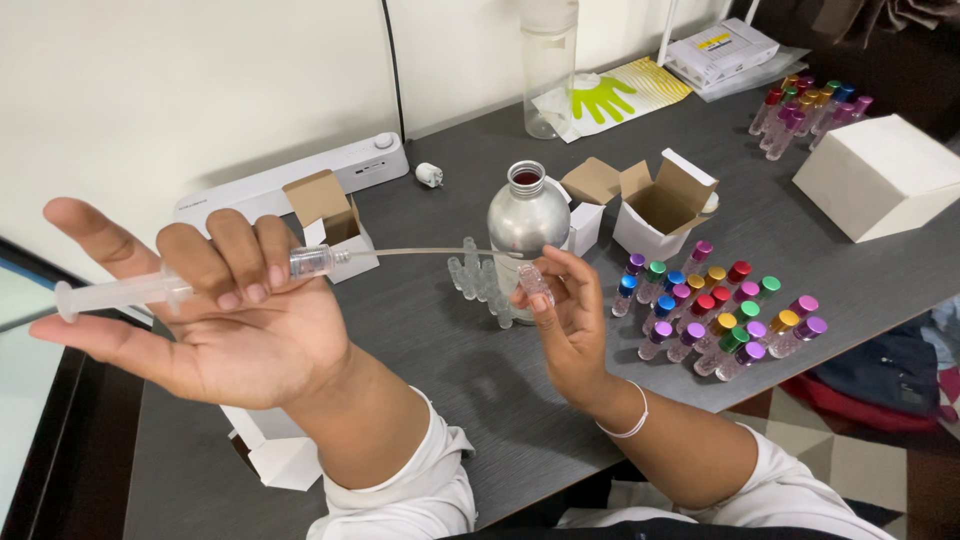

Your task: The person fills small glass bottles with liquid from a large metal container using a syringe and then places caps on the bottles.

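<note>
My left hand grips a clear plastic syringe, held sideways with the plunger sticking out left. A thin clear tube runs from its tip toward my right hand. My right hand pinches a small clear glass vial at the tube's end. Just behind it stands an open silver metal bottle with dark liquid at its mouth. Several empty clear vials stand between my hands.
Several capped vials with coloured lids lie right of my hand, more at the back right. Small open white boxes, a closed white box, a white device and a tall clear bottle sit on the grey table.
</note>
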